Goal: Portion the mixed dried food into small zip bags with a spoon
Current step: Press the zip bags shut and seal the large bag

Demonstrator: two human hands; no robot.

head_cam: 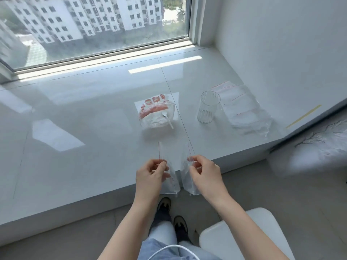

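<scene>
**Two thin bags pinched apart above the counter's edge**

The left hand (151, 172) and the right hand (203, 170) each pinch a small clear zip bag, fingertips pressed together near the red-lined top. The left bag (170, 182) hangs down from its grip, with its red zip strip rising above the thumb; the right bag (188, 182) hangs likewise, and the two lower corners sit just beside each other between the hands. Whether the bags are fully parted or still clinging I cannot tell.

Beyond the grips, straight ahead on the glossy counter (84, 113), sits the clear bowl (158, 117) with a white spoon (167, 118) leaning in it, handle toward the hands. The food inside is too washed out to make out; a red-printed packet (153, 102) lies behind the bowl. Ahead and to the right of the right grip stands an empty glass (208, 109), and further right a stack of spare bags (246, 109).

These bags look almost weightless, limp and slick, likely to stick together and fold shut. I judge the best hold to be at the stiffer zip strip, one lip per hand, to pull the mouth open. The glass might serve to keep a bag upright while spooning.
</scene>
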